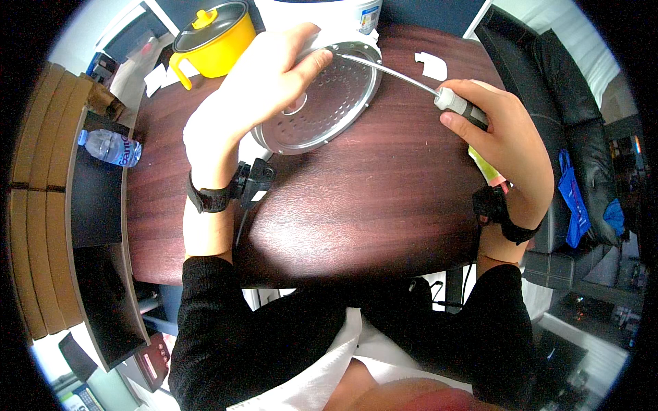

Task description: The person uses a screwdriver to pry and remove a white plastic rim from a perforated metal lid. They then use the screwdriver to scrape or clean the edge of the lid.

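A round appliance base with a silver rim and many small holes is tilted up on the dark wood table. My left hand is closed on its upper left edge, thumb and fingertips near the top of the rim. In my right hand is a screwdriver with a grey and black handle, its fingers wrapped round the grip. The long metal shaft slants up to the left. Its tip reaches the rim beside my left thumb; whether it sits in a screw is too small to tell.
Behind stand a yellow pot with a dark lid and a white tub. A curved white plastic piece lies at the far right. A water bottle rests beyond the table's left edge. A black sofa borders the right.
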Motion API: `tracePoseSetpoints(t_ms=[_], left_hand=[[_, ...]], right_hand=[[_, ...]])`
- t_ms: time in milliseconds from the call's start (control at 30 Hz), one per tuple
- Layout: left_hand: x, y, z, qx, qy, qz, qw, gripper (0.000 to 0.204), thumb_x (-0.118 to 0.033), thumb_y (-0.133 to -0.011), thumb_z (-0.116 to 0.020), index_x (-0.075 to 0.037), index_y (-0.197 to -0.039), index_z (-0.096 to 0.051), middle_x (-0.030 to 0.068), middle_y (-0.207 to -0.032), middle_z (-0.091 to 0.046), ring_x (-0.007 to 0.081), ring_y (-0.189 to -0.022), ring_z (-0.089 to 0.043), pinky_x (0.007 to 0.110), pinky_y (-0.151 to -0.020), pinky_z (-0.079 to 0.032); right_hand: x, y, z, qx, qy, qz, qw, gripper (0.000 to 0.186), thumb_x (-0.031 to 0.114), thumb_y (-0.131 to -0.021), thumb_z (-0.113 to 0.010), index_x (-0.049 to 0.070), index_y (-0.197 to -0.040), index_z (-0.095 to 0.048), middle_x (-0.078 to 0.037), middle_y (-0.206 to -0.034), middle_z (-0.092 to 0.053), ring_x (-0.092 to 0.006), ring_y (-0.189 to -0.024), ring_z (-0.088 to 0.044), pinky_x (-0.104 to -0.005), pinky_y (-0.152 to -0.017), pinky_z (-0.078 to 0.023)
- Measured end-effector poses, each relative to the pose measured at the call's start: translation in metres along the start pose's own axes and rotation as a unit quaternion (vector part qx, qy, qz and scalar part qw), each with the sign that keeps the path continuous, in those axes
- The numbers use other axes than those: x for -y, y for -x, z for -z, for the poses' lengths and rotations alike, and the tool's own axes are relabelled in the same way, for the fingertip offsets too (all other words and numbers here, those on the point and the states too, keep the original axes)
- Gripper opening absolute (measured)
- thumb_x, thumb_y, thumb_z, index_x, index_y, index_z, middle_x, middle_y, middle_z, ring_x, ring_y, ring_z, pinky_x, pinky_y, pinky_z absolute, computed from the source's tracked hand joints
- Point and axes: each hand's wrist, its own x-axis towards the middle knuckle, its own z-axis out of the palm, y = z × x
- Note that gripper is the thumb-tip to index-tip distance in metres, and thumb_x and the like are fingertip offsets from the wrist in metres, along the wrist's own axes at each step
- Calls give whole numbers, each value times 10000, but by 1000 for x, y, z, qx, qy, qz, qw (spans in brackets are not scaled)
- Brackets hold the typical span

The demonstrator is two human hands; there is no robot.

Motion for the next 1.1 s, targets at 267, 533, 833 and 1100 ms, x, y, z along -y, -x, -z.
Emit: tracePoseSetpoints(t_ms=[267, 533, 833, 1100], left_hand=[[0, 1, -2, -11, -13, -7, 1000, 426, -282, -917, -596, 39, -1192, -543, 146, -735, -628, 196, -549, -608, 317, -511, -477], [-4, -1, -1, -17, -25, -23, 999, 427, -290, -914, -597, 35, -1187, -548, 152, -735, -630, 209, -549, -613, 322, -517, -482], [-4, -1, -2, -11, -22, 0, 1000, 434, -298, -913, -598, 35, -1187, -546, 154, -754, -632, 212, -589, -624, 322, -519, -490], [2, 5, -4, -39, -93, -116, 988, 433, -312, -905, -602, 27, -1171, -559, 211, -831, -646, 322, -807, -643, 386, -728, -484]], right_hand=[[0, -2, -2, -10, 13, 11, 1000, 235, 159, -797, -679, 10, -972, -630, -200, -870, -641, -384, -824, -622, -403, -725, -490], [1, -2, -2, -17, 17, 14, 1000, 242, 159, -802, -676, 16, -989, -618, -199, -893, -634, -387, -839, -615, -407, -727, -484], [-1, -1, -3, -16, 14, 10, 1000, 237, 159, -808, -674, 3, -980, -625, -209, -889, -634, -390, -829, -619, -409, -720, -485], [4, 0, -5, 9, -18, -12, 1000, 248, 178, -808, -677, -5, -970, -635, -219, -875, -642, -393, -812, -625, -406, -723, -491]])
